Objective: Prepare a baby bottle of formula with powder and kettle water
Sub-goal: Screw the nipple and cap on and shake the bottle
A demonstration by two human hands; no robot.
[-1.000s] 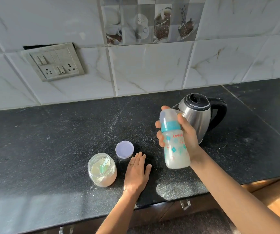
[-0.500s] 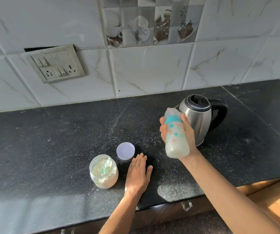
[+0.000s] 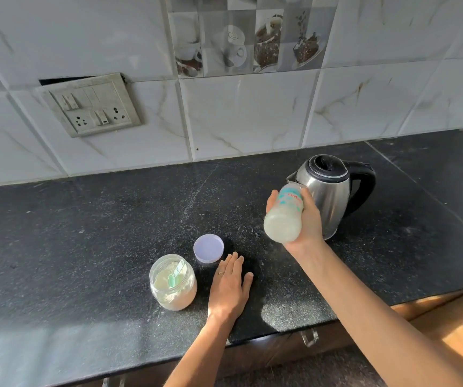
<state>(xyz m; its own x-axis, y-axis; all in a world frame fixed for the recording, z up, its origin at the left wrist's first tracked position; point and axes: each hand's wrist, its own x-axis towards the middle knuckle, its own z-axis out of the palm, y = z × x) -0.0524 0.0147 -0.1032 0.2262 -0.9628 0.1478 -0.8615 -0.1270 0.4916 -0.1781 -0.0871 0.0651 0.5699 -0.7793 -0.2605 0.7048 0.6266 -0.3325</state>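
Holding the bottle (image 3: pixel 283 216) in the right hand (image 3: pixel 305 222), fingers and thumb clamped round its body, lifted clear of the counter (image 3: pixel 85 233). We see the bottle tipped so its base faces us and its top end points away toward the kettle (image 3: pixel 333 191); the top is hidden behind the body, so we can't tell whether a cap or teat is on. Milky white liquid fills the near end. Printed markings in teal and red show on the side, blurred. The kettle stands upright on the counter just behind the right hand, steel body, black lid shut, black handle pointing right, spout to the left near the bottle's far end. The left hand (image 3: pixel 228 286) lies flat on the counter, palm down, fingers together and extended, gripping nothing; a ring (image 3: pixel 220 272) shows on one finger. Just left of it sits the jar (image 3: pixel 173 282), open, upright, part full of pale powder, with a green scoop (image 3: pixel 175 276) resting inside, handle leaning up toward the rim. The jar's lid (image 3: pixel 208 248) lies on the counter behind the jar and left hand, near the fingertips but apart from them. A switch plate (image 3: pixel 90 104) sits on the tiled wall (image 3: pixel 238 115) at the upper left. Fine pale dust marks the counter around the lid.
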